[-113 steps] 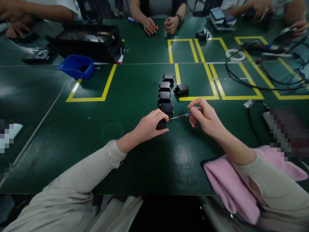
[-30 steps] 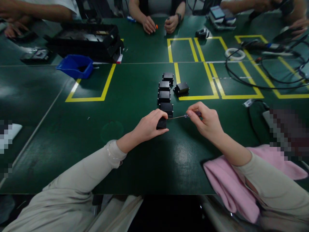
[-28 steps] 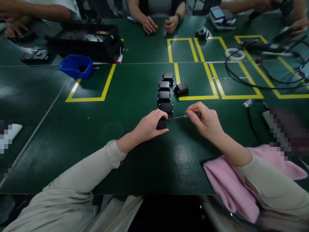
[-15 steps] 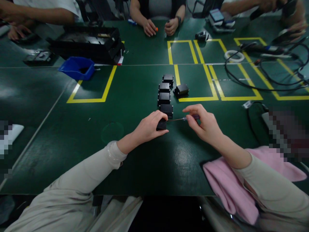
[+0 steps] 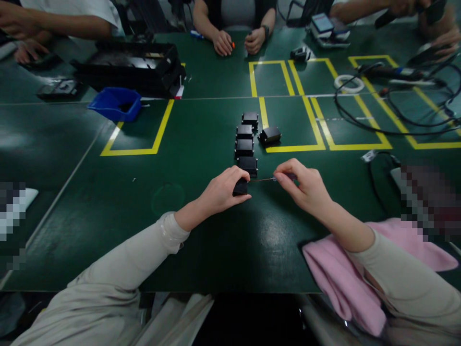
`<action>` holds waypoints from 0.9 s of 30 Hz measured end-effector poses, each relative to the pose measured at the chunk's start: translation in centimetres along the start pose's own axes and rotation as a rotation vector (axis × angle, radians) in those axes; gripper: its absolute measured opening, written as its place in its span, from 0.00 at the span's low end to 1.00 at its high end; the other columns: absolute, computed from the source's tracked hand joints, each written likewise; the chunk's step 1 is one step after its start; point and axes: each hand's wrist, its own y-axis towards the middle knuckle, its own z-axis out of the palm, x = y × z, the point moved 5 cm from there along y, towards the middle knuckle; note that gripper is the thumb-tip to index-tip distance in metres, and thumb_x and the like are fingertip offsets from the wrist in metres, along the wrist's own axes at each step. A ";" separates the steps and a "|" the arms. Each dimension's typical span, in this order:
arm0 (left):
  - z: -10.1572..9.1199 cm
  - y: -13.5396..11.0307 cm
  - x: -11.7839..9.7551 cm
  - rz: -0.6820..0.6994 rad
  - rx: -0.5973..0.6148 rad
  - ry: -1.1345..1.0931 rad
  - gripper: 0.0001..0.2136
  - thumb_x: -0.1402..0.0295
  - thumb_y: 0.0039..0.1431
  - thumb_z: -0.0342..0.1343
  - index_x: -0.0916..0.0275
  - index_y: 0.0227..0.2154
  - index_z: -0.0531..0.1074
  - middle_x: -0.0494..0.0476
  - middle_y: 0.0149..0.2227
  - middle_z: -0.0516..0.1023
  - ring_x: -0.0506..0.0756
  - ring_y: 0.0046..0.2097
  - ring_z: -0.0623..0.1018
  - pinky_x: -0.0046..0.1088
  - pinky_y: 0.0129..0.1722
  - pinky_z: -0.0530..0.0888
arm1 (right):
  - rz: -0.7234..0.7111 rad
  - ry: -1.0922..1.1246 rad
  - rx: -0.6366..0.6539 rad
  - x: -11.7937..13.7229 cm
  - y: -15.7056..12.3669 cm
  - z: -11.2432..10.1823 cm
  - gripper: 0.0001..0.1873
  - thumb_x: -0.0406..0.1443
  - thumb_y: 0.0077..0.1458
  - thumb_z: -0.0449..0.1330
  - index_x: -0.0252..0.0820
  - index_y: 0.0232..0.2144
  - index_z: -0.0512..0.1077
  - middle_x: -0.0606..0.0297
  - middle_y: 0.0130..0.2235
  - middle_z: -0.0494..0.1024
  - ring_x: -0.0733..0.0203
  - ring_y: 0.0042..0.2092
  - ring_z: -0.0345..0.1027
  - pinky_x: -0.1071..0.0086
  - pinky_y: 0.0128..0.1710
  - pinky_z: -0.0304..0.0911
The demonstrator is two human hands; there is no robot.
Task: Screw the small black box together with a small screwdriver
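Note:
My left hand [image 5: 224,188] is closed around a small black box [image 5: 240,187], its thumb below and its fingers over the top. From the right, my right hand [image 5: 300,181] pinches the handle of a screwdriver [image 5: 264,179]. The thin shaft lies level, and its tip meets the right end of the held box. Just beyond my left fingers is another black box [image 5: 248,166], the nearest of several in a column. One more black box [image 5: 271,135] sits at an angle to the right of that column.
A blue scoop-shaped bin [image 5: 117,103] and stacked black trays [image 5: 133,67] are at the far left. Black cables [image 5: 389,130] and a white ring [image 5: 348,84] lie at the right, above a pink cloth [image 5: 342,274]. Across the green table rest a co-worker's hands [image 5: 223,43].
My right fingers have closed in from slightly apart to a pinch on the screwdriver handle. My left hand and the box stay in place.

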 end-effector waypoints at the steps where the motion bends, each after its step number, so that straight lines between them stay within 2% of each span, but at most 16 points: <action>1: 0.0 0.0 0.0 0.000 0.000 0.000 0.16 0.65 0.61 0.65 0.60 0.47 0.66 0.58 0.48 0.74 0.59 0.48 0.76 0.37 0.47 0.74 | -0.002 0.007 0.002 0.0 0.0 0.0 0.04 0.38 0.66 0.56 0.46 0.37 0.69 0.67 0.29 0.76 0.62 0.27 0.71 0.70 0.28 0.63; 6: 0.0 0.0 0.0 -0.001 -0.005 0.006 0.17 0.66 0.60 0.66 0.60 0.47 0.66 0.58 0.47 0.74 0.59 0.48 0.76 0.37 0.46 0.74 | 0.011 0.063 -0.042 -0.2 0.2 -0.2 0.03 0.34 0.64 0.56 0.45 0.41 0.69 0.65 0.35 0.77 0.63 0.29 0.72 0.69 0.31 0.66; 9: 0.0 0.0 0.0 -0.007 -0.002 0.003 0.17 0.65 0.61 0.65 0.60 0.47 0.66 0.58 0.48 0.74 0.59 0.48 0.76 0.37 0.45 0.74 | 0.045 0.088 -0.011 -0.5 0.3 -0.1 0.01 0.36 0.65 0.57 0.46 0.38 0.68 0.68 0.31 0.75 0.64 0.26 0.69 0.70 0.27 0.63; 12: 0.0 0.0 0.0 -0.014 0.001 0.002 0.17 0.65 0.60 0.65 0.60 0.47 0.66 0.58 0.48 0.74 0.59 0.48 0.76 0.36 0.46 0.74 | 0.058 0.101 0.005 -0.7 0.2 0.0 0.04 0.37 0.66 0.57 0.46 0.36 0.68 0.71 0.26 0.72 0.66 0.23 0.66 0.70 0.26 0.60; 14: -0.1 0.1 -0.1 -0.013 0.001 0.005 0.17 0.66 0.60 0.66 0.60 0.47 0.66 0.58 0.47 0.75 0.59 0.47 0.76 0.37 0.46 0.74 | 0.065 0.112 -0.013 -0.8 0.2 0.0 0.01 0.36 0.66 0.57 0.45 0.39 0.68 0.70 0.29 0.73 0.66 0.24 0.67 0.70 0.27 0.62; 17: -0.1 0.1 -0.1 -0.007 -0.001 0.007 0.17 0.67 0.60 0.66 0.60 0.47 0.66 0.58 0.47 0.74 0.59 0.47 0.76 0.37 0.46 0.74 | 0.077 0.139 -0.023 -1.0 0.1 0.1 0.03 0.34 0.65 0.56 0.45 0.42 0.68 0.68 0.32 0.74 0.66 0.26 0.68 0.70 0.28 0.63; 23: 0.0 0.1 0.0 0.006 -0.009 0.009 0.17 0.67 0.59 0.67 0.61 0.46 0.66 0.58 0.47 0.75 0.59 0.47 0.76 0.36 0.46 0.74 | 0.076 0.160 -0.002 -1.2 0.2 0.2 0.05 0.37 0.67 0.57 0.44 0.37 0.68 0.73 0.24 0.69 0.67 0.24 0.65 0.71 0.27 0.58; 25: 0.0 0.1 0.0 0.007 -0.012 0.009 0.17 0.67 0.59 0.67 0.61 0.46 0.66 0.58 0.47 0.75 0.59 0.47 0.76 0.36 0.46 0.74 | 0.079 0.183 -0.004 -1.2 0.2 0.2 0.02 0.35 0.66 0.56 0.44 0.39 0.68 0.72 0.26 0.70 0.67 0.25 0.66 0.71 0.28 0.59; 27: -0.1 0.1 -0.1 0.008 -0.012 0.007 0.18 0.67 0.59 0.67 0.61 0.46 0.66 0.58 0.47 0.75 0.59 0.47 0.76 0.36 0.46 0.74 | 0.087 0.201 -0.016 -1.2 0.2 0.2 0.03 0.34 0.65 0.56 0.44 0.42 0.67 0.70 0.29 0.71 0.67 0.26 0.67 0.71 0.28 0.60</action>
